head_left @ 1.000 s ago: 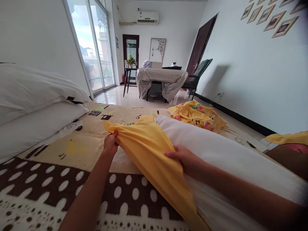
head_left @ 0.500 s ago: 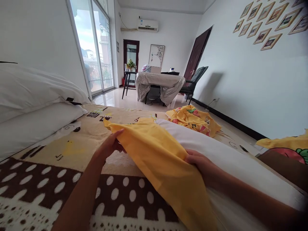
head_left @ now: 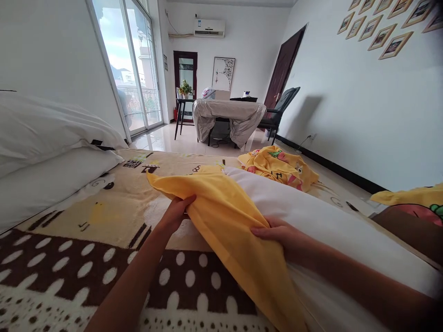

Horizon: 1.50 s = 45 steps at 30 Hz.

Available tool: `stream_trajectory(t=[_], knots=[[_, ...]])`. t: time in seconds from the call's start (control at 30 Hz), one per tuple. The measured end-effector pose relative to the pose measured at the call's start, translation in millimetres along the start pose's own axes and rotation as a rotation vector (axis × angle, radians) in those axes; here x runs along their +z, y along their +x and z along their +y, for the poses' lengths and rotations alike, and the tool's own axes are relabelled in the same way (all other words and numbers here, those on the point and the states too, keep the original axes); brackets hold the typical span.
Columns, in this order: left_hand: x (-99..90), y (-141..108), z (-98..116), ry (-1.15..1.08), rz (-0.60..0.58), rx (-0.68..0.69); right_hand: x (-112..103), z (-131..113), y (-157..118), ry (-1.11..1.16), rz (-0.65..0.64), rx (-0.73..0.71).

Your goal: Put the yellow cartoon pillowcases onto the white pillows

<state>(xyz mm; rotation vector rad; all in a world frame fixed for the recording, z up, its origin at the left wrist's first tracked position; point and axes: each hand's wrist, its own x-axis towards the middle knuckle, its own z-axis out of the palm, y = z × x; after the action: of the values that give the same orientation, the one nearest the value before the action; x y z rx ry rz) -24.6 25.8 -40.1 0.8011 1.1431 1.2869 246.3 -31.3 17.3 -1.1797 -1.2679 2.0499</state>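
Note:
A plain yellow pillowcase stretches from the middle of the bed towards me, along the left side of a white pillow. My left hand is closed on its left edge, thumb on top and fingers beneath the cloth. Farther right, my right hand pinches the opposite side, with the thumb lying over the fabric and the fingers partly hidden. The cloth's far corner points away to the left, beyond my left hand. Its near end runs out of view at the bottom.
A patterned blanket covers the bed. White pillows are stacked at left. Crumpled yellow printed fabric lies beyond the white pillow, and more yellow cloth rests over a brown surface at right. A covered table stands farther off.
My left hand has slid right along the pillowcase's edge. My right hand has shifted slightly left, its thumb now over the cloth. The camera view has tilted a little.

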Motion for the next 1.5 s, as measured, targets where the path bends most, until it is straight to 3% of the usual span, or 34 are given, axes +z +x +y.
stream_trajectory(t=[0.23, 0.37, 0.5, 0.57, 0.67, 0.73, 0.8, 0.9, 1.0, 1.17, 1.3, 1.5], knots=[[23.6, -11.7, 18.5, -0.296, 0.203, 0.086, 6.5, -3.7, -0.5, 0.040, 0.227, -0.053], [32.5, -22.8, 33.1, -0.436, 0.194, 0.135, 2.8, -13.5, -9.0, 0.054, 0.231, -0.158], [35.6, -30.3, 32.2, -0.475, 0.171, 0.150, -3.0, -22.2, -13.5, 0.121, 0.316, -0.234], [34.6, -33.2, 28.3, -0.330, 0.046, 0.129, -4.2, -22.5, -11.2, 0.168, 0.341, -0.254], [33.8, -37.0, 19.1, 0.131, -0.368, -0.011, -2.5, -17.6, -4.5, 0.199, 0.327, -0.215], [36.0, -38.4, 9.9, 0.398, -0.511, -0.111, 0.4, -12.5, -0.9, 0.187, 0.287, -0.163], [40.0, -38.3, -0.2, 0.499, -0.441, -0.157, 3.6, -8.1, 0.8, 0.172, 0.252, -0.135], [44.6, -36.0, -11.0, 0.504, -0.250, -0.117, 7.1, -5.2, 0.3, 0.177, 0.248, -0.144], [45.5, -33.6, -14.0, 0.469, -0.164, -0.084, 8.8, -6.0, -1.3, 0.208, 0.256, -0.168], [50.9, -31.2, -20.7, 0.074, -0.035, -0.103, 9.6, -6.4, -1.6, 0.157, 0.232, -0.175], [62.5, -35.7, -26.2, -0.272, -0.011, -0.071, 8.2, -4.3, -0.5, 0.120, 0.212, -0.181], [72.4, -62.0, -7.0, -0.375, 0.029, 0.052, 6.6, 2.8, -13.9, 0.111, 0.206, -0.172]])
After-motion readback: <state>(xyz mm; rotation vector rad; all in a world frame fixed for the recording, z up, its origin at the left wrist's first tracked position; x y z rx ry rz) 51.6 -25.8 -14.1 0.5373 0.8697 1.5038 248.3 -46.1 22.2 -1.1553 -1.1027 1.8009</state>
